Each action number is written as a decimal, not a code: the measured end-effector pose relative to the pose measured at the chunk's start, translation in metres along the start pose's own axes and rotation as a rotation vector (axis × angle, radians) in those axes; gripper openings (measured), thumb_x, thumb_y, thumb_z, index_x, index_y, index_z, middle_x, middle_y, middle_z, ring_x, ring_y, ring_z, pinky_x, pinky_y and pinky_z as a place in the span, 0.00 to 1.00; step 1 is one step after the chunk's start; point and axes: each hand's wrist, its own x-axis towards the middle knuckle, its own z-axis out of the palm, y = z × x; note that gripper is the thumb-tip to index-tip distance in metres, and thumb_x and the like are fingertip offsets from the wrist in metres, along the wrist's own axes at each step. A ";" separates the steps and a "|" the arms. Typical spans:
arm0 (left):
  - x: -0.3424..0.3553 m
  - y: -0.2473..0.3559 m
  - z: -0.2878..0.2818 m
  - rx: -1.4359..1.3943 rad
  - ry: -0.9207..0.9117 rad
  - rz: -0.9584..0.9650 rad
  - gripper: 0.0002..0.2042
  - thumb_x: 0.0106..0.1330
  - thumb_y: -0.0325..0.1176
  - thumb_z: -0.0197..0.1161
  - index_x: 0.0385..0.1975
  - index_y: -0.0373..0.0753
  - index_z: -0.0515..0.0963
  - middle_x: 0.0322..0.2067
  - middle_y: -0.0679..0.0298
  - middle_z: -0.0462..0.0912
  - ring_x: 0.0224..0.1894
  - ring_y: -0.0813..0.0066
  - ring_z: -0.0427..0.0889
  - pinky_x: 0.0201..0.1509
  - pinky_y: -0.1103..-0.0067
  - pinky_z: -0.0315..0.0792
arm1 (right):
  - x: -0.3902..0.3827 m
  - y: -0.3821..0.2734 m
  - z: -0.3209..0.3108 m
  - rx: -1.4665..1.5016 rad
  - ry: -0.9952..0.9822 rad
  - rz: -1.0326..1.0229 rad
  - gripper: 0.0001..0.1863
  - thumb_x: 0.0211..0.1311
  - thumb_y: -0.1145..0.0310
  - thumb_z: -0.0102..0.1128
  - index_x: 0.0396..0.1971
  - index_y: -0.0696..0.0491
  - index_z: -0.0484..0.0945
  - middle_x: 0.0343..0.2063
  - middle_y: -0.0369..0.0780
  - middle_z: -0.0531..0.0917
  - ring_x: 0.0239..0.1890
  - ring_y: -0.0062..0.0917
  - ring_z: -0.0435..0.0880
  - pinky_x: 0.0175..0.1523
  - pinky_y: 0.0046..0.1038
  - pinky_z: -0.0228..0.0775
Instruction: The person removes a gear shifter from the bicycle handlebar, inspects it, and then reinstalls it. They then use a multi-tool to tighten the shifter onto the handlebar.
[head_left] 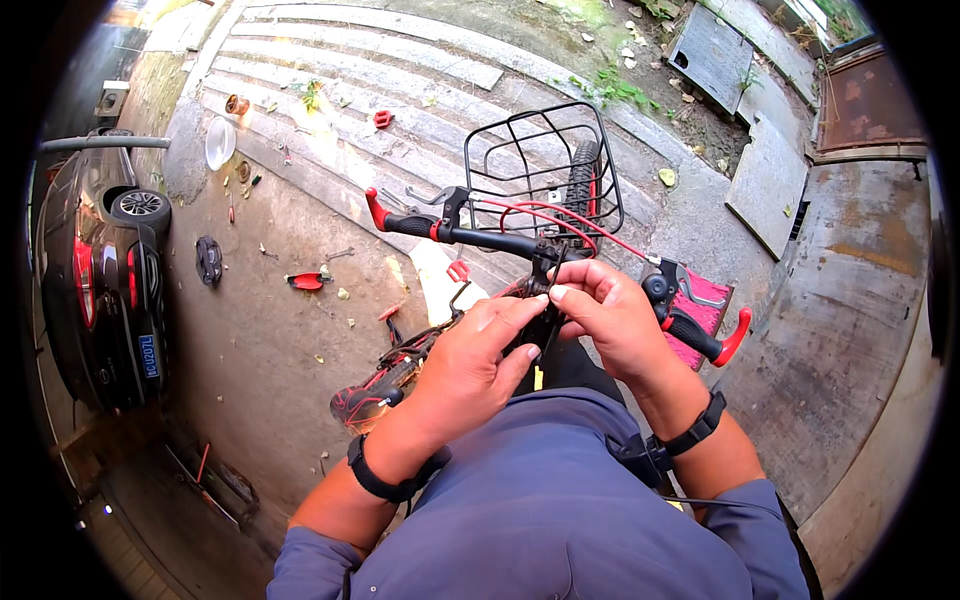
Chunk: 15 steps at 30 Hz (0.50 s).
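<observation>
At the bicycle handlebar stem [543,257] | stem just beyond fingertips of left hand [472,350] and right hand [618,322]; fingers drawn together, cannot tell whether gripping | black wire basket [511,118] ahead, front tyre [583,180] visible through bars | both wrists angled inward.

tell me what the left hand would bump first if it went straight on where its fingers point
Probably the right hand: the left hand points forward and rightward toward it, close behind the middle of the handlebar, though depth between them is unclear.
</observation>
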 end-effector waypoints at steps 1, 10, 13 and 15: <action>0.000 -0.001 0.001 -0.011 0.010 0.004 0.25 0.64 0.19 0.67 0.62 0.40 0.75 0.50 0.59 0.79 0.45 0.76 0.82 0.39 0.81 0.79 | 0.000 0.000 0.000 -0.022 0.013 -0.012 0.14 0.71 0.68 0.62 0.51 0.57 0.78 0.42 0.35 0.84 0.40 0.15 0.83 0.38 0.18 0.77; 0.002 -0.002 -0.005 -0.177 -0.136 -0.247 0.20 0.63 0.20 0.68 0.54 0.40 0.75 0.49 0.63 0.75 0.47 0.79 0.81 0.44 0.82 0.81 | 0.001 -0.005 0.006 -0.095 0.024 -0.008 0.13 0.66 0.67 0.67 0.45 0.59 0.82 0.32 0.32 0.84 0.30 0.12 0.79 0.34 0.18 0.72; 0.002 -0.006 -0.006 -0.250 -0.153 -0.242 0.18 0.64 0.19 0.67 0.52 0.40 0.73 0.54 0.61 0.72 0.52 0.77 0.80 0.47 0.81 0.81 | 0.008 0.001 0.001 -0.044 -0.030 0.005 0.13 0.66 0.67 0.66 0.46 0.59 0.81 0.34 0.33 0.85 0.32 0.12 0.80 0.35 0.18 0.73; 0.001 -0.008 -0.005 -0.262 -0.128 -0.173 0.17 0.64 0.18 0.66 0.50 0.40 0.73 0.57 0.59 0.70 0.55 0.75 0.79 0.48 0.81 0.81 | 0.014 0.003 -0.003 -0.006 -0.022 -0.012 0.13 0.68 0.69 0.63 0.48 0.58 0.80 0.38 0.36 0.85 0.36 0.15 0.84 0.38 0.20 0.78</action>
